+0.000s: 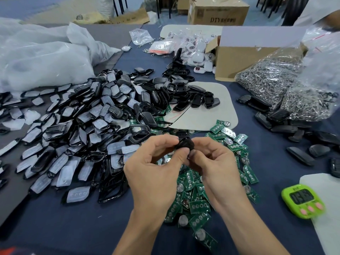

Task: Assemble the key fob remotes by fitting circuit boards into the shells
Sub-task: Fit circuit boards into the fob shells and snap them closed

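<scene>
Both hands meet just above the far edge of the pile of green circuit boards [198,203], which lies spread on the dark blue table [73,227]. The left hand [156,162] and the right hand [215,162] hold one black shell [184,143] between them. Each hand pinches it with thumb and curled forefinger, and the other fingers are bent loosely beneath. Whether a board sits inside the shell cannot be told, as the fingers cover it. Left of the boards and touching them is a broad heap of open shells [73,129], many showing pale translucent button pads. Beyond the boards, black shell backs [180,91] are heaped partly on a grey mat [217,107]. Right of the boards and well apart stands a lime-green timer [303,201] with pink buttons; its dark display shows digits too blurred to read. Far beyond the boards and to the right is an open cardboard box [244,57], with a clear bag of metal rings [272,80] just beside it. White remotes [193,50] lie left of that box. Farthest back, off the table, a brown carton [217,11] bears the printed letters "DTY", followed by characters too small to make out. White plastic bags [40,56] lie far left beyond the shell heap.
</scene>
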{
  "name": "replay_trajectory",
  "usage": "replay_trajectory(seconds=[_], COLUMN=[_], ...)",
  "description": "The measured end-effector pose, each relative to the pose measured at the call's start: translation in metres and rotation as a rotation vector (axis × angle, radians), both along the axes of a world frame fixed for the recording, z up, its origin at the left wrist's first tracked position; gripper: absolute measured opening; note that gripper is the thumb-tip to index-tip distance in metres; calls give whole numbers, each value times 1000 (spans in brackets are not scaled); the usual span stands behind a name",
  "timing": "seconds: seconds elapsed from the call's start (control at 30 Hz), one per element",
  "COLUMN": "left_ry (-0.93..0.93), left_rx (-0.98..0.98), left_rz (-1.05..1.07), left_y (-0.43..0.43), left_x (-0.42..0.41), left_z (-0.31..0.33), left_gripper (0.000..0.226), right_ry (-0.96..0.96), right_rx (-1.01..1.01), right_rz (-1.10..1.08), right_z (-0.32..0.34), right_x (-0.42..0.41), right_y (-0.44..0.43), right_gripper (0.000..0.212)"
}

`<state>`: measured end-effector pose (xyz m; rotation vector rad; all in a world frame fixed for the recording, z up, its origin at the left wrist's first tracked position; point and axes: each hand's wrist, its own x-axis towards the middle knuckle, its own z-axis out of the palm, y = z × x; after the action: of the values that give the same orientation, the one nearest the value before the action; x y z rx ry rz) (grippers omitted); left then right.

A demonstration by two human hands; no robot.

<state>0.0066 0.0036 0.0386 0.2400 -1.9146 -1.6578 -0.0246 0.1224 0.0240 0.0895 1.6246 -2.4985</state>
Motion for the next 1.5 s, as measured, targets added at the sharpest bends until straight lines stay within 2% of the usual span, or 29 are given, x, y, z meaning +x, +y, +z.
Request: replay_trajectory(seconds=[0.2, 0.37, 0.57, 0.93, 1.03, 1.1, 1.2, 1.23, 1.27, 1.37, 1.43, 1.5], left_ry=[10, -6, -74, -246, -259, -266, -261, -264, -272, -326, -408, -472], left_rx=[43, 35, 95, 336, 352, 370, 398, 399, 385, 217, -2, -249], left_rz=[-119, -140, -138, -170, -133, -112, -79, -59, -32, 64, 75, 60], left_y=[3, 1, -1, -8, -10, -14, -24, -28, -33, -48, -57, -64], left_x=[-3, -5, -9, -16, -16, -16, -19, -20, -21, -24, -28, -33], left_z=[2, -2, -4, -13, -16, -19, -25, -27, -30, -37, -40, -43], left_gripper=[62, 61, 60, 47, 39, 37, 37, 37, 37, 39, 42, 41], right_ry=[-74, -73, 87, -21, -125, -207, -225, -210, -209, -230, -187, -101], right_rx=[-96, -89, 142, 152, 121, 29, -455, -523, -488, -115, 98, 352], right_rz=[65, 134, 242, 277, 272, 232, 59, 29, 27, 65, 62, 101], right_z=[2, -1, -3, -7, -13, -16, -19, -21, -22, -25, -22, -17], right_x=[-1, -1, -2, -11, -19, -30, -46, -51, -55, -69, -77, -84], right_y=[1, 2, 10, 25, 32, 47, 79, 87, 91, 83, 67, 46], right_gripper=[22, 29, 47, 25, 29, 37, 44, 46, 48, 40, 29, 28])
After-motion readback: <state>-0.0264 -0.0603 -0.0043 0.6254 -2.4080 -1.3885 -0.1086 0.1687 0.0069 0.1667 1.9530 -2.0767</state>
